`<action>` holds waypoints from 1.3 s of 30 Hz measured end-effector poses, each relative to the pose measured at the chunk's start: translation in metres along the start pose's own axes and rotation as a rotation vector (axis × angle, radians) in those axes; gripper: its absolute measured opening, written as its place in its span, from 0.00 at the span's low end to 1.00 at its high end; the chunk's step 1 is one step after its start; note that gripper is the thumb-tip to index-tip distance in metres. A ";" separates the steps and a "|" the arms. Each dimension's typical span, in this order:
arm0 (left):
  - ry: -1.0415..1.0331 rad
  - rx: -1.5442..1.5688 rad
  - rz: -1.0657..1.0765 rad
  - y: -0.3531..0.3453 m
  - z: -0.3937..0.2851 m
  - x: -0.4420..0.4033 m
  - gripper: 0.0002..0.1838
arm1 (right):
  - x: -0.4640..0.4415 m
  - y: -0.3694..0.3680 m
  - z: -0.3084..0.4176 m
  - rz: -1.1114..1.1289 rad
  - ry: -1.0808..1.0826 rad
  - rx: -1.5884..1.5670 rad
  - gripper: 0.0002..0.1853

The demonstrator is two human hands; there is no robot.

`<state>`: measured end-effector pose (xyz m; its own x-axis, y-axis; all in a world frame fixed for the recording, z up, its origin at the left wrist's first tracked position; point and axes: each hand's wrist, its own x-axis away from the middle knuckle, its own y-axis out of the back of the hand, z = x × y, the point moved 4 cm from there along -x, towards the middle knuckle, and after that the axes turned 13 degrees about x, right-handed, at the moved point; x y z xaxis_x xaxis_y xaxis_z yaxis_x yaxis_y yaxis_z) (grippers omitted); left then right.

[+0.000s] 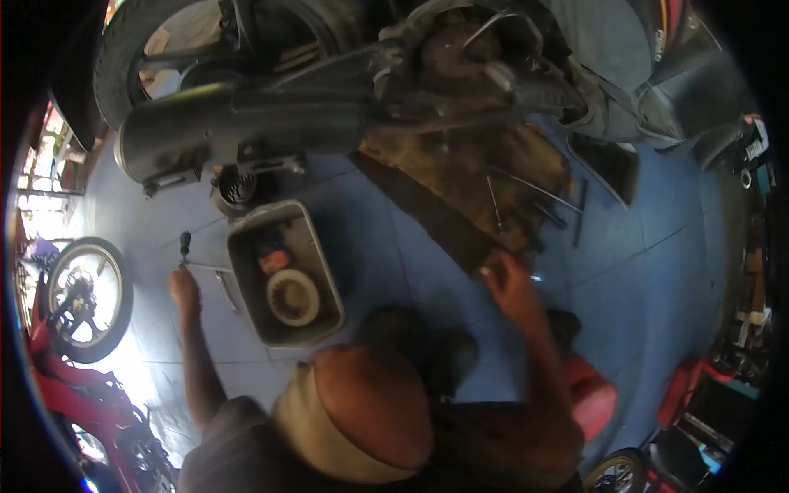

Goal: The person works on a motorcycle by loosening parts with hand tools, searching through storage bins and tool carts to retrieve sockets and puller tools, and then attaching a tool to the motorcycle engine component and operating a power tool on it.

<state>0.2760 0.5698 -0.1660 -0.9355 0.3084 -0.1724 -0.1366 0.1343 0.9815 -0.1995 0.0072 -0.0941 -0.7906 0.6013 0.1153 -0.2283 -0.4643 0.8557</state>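
My left hand [186, 289], at the left, is closed round a tool with a black handle [186, 242] pointing up. A thin metal bar [209, 268] runs from beside this hand toward the grey plastic bin [249, 316]. Inside the bin lie a pale round ribbed part [292, 297] and a small orange-red item [274, 261]. My right hand [514, 287] reaches over the near edge of a stained brown cardboard sheet [460, 238]. Its fingers are bent and somewhat apart, with nothing visible in them. Long metal tools [538, 191] lie on the cardboard.
A motorcycle's black exhaust muffler [181, 131] and rear tyre [119, 57] fill the far side. A round slotted part [237, 187] sits behind the bin on blue floor tiles. Another wheel [86, 300] stands left; a red object [590, 394] is at the lower right.
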 end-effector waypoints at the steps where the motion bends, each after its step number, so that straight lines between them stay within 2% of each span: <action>1: -0.118 -0.245 0.042 0.027 -0.003 0.012 0.07 | 0.003 0.001 0.014 0.021 0.005 0.019 0.21; 2: -0.019 -0.029 0.098 0.102 -0.072 0.031 0.07 | 0.002 0.003 0.031 0.022 0.098 0.061 0.22; 3: -0.496 -0.116 -0.173 0.131 -0.093 0.049 0.07 | -0.001 0.002 0.049 0.025 0.196 0.101 0.23; 4: -0.118 0.250 -0.022 0.167 -0.123 0.050 0.07 | -0.004 0.001 0.066 0.001 0.279 0.121 0.25; 5: 0.059 0.386 0.373 0.205 -0.168 0.047 0.07 | -0.008 0.001 0.083 -0.028 0.372 0.141 0.27; 6: -0.311 0.434 0.350 0.231 -0.208 0.054 0.06 | -0.011 0.001 0.104 -0.048 0.467 0.188 0.29; 8: -0.015 0.546 0.768 0.251 -0.282 0.058 0.06 | -0.017 0.007 0.146 -0.088 0.595 0.235 0.32; 9: -0.332 0.608 0.739 0.261 -0.319 0.062 0.07 | -0.017 0.012 0.171 -0.151 0.698 0.289 0.34; 10: -0.467 0.658 0.837 0.240 -0.328 0.060 0.10 | -0.015 0.015 0.187 -0.218 0.796 0.339 0.35; 11: -0.707 0.777 0.718 0.237 -0.354 0.054 0.13 | -0.015 0.011 0.187 -0.227 0.814 0.333 0.35; 12: -0.566 0.879 1.061 0.218 -0.380 0.046 0.13 | -0.017 0.000 0.175 0.012 0.709 0.169 0.36; 13: -0.792 0.929 0.904 0.208 -0.401 0.036 0.12 | -0.019 -0.011 0.161 0.250 0.591 0.008 0.36; 14: -0.670 1.037 0.974 0.200 -0.420 0.028 0.13 | -0.022 -0.009 0.150 0.244 0.593 0.005 0.36; 16: -0.393 1.168 1.148 0.183 -0.466 0.013 0.14 | -0.029 0.011 0.114 0.018 0.309 -0.119 0.31; 17: -0.239 1.186 1.245 0.172 -0.491 0.009 0.15 | -0.037 0.024 0.110 -0.114 0.309 -0.107 0.29; 18: -0.208 1.383 1.122 0.157 -0.513 0.008 0.16 | -0.049 0.038 0.110 -0.244 0.308 -0.094 0.26; 19: -0.173 1.573 0.987 0.137 -0.533 0.009 0.17 | -0.058 0.050 0.112 -0.250 0.297 -0.091 0.26; 20: -0.185 1.570 0.995 0.118 -0.554 0.013 0.17 | -0.069 0.062 0.113 -0.211 0.189 -0.103 0.24; 21: -0.342 1.612 0.651 0.111 -0.571 0.009 0.18 | -0.080 0.070 0.115 -0.174 0.087 -0.115 0.22; 22: -0.485 1.629 0.300 0.122 -0.579 0.005 0.18 | -0.089 0.075 0.121 -0.185 0.087 -0.109 0.22; 25: -0.404 1.649 0.395 0.125 -0.598 0.001 0.17 | -0.102 0.080 0.130 -0.283 0.037 -0.132 0.20; 27: -0.390 1.723 0.415 0.131 -0.600 -0.004 0.15 | -0.108 0.077 0.128 -0.437 0.077 -0.083 0.18; 30: -0.344 1.721 0.511 0.125 -0.601 -0.008 0.14 | -0.121 0.074 0.121 -0.361 0.027 -0.161 0.18; 33: -0.289 1.732 0.451 0.113 -0.608 -0.013 0.13 | -0.127 0.078 0.118 -0.456 0.127 0.011 0.18; 37: -0.329 1.624 0.383 0.109 -0.619 -0.014 0.12 | -0.120 0.098 0.128 -0.435 0.106 0.145 0.19; 39: -0.336 1.561 0.371 0.110 -0.622 -0.016 0.12 | -0.120 0.099 0.124 -0.343 -0.115 0.274 0.19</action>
<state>0.0737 -0.0059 -0.0038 -0.7029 0.6894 -0.1750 0.7029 0.7109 -0.0230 -0.0569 -0.0302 0.0391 -0.6236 0.7660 -0.1561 -0.2953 -0.0459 0.9543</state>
